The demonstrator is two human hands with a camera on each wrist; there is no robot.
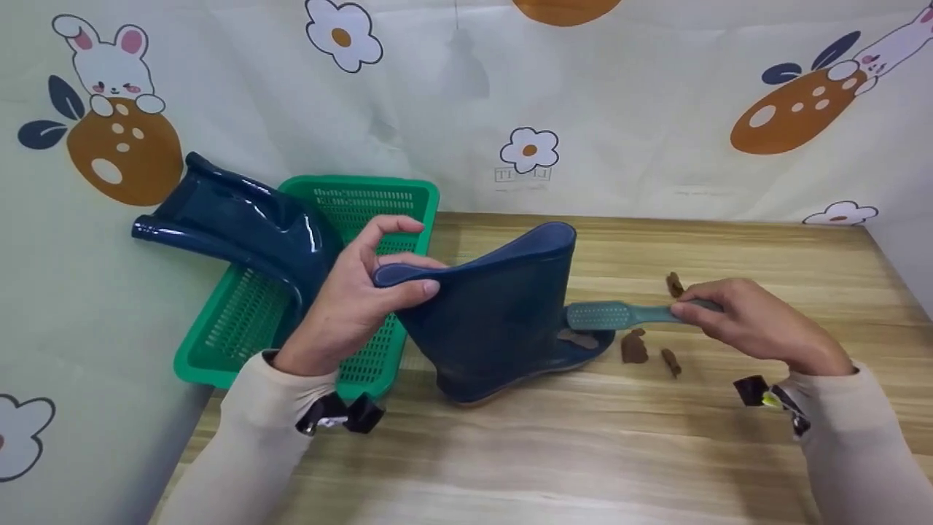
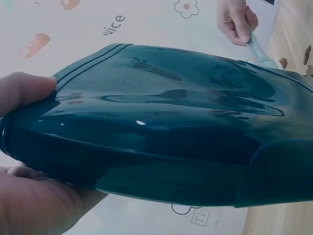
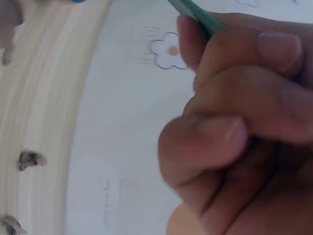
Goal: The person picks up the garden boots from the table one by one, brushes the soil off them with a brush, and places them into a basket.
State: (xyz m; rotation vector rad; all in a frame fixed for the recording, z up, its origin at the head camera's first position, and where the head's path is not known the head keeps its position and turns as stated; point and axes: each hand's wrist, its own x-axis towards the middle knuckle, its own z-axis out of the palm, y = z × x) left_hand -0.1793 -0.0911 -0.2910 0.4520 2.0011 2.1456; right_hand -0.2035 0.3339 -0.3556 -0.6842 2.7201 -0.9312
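Observation:
A dark blue rubber boot stands on the wooden table with its toe to the right. My left hand grips the back of its top rim, thumb outside and fingers at the opening; the left wrist view shows the glossy shaft filling the middle. In my right hand is the handle of a green brush, its head over the boot's toe. A brown mud patch lies on the toe, partly beneath the brush. The bristles are hidden. Curled fingers fill the right wrist view.
A second blue boot leans in a green plastic basket at the left. Brown lumps lie on the table right of the toe, one of them near my right hand. A printed sheet hangs behind.

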